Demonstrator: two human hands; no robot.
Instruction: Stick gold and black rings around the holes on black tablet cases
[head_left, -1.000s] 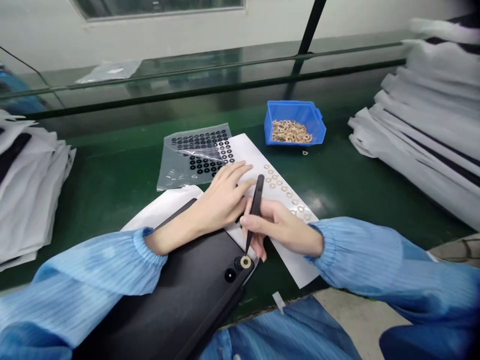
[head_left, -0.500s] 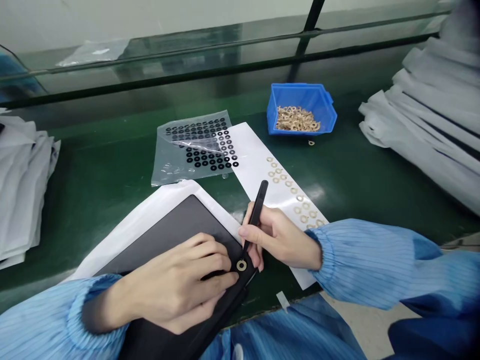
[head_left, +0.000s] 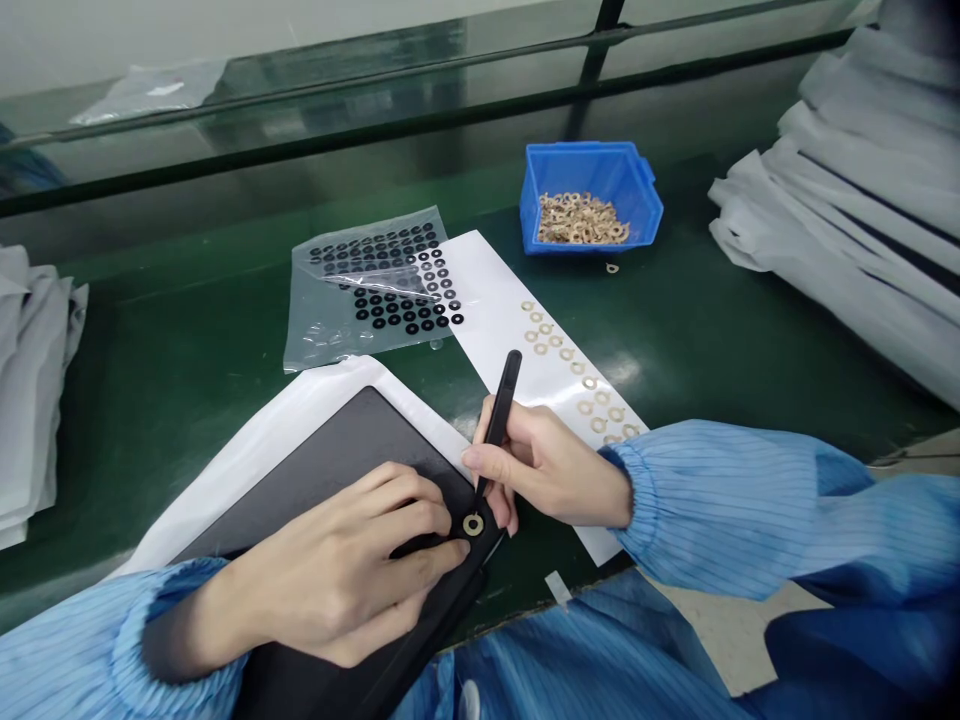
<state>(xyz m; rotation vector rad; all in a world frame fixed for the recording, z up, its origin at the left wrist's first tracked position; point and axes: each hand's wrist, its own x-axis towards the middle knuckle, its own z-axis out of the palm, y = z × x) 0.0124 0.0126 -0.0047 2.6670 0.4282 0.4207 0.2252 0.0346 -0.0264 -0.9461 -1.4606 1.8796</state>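
In my right hand [head_left: 551,465] is a pair of black tweezers [head_left: 504,400], held upright like a pen. Their lower tips meet a brass-coloured ring washer [head_left: 473,525] at the corner of a flat black panel [head_left: 330,465]. My left hand [head_left: 352,570] lies across the panel with its fingers bent and a little apart; one fingertip is right beside the washer. No object shows in that hand. Under the panel lies a white wrapping sheet [head_left: 225,470]. Both forearms wear blue striped sleeves.
A white strip [head_left: 480,270] carries several thin brass rings. Next to it is a clear sheet [head_left: 322,345] with rows of black rings. Behind stands a blue bin [head_left: 589,165] of brass washers, one loose washer [head_left: 612,268] before it. Wrapped stacks [head_left: 840,200] stand right and left.
The whole view has shifted slightly, so things appear a little farther left and higher. Relative to the panel, my hands, the tweezers and the washer are nearly where they were.
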